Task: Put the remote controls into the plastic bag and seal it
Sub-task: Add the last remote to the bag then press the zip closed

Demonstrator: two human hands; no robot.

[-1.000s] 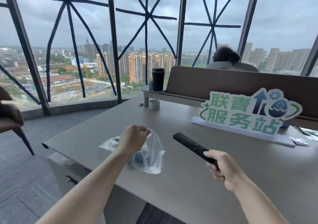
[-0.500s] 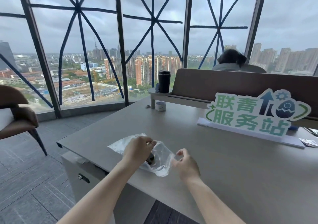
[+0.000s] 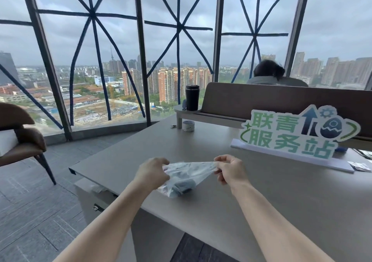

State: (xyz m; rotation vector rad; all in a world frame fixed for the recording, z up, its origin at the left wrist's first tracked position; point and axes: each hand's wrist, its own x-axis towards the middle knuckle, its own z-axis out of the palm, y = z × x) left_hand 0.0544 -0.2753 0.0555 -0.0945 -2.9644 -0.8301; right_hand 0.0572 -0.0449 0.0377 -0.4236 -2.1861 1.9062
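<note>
A clear plastic bag hangs just above the grey table, stretched between my hands by its top edge. My left hand pinches the left end of that edge. At the right end, my right hand pinches it too. Dark remote controls show through the plastic at the bottom of the bag, their shapes blurred. I cannot tell whether the top edge is sealed.
A green and white sign stands at the back right on a white base. A black tumbler sits on a low shelf, a tape roll below it. A person sits behind the divider. A brown chair stands at the left.
One second ago my right hand held a black remote beside the bag. That remote is now out of my hand, and both hands have taken the bag's top edge and pulled it taut.
</note>
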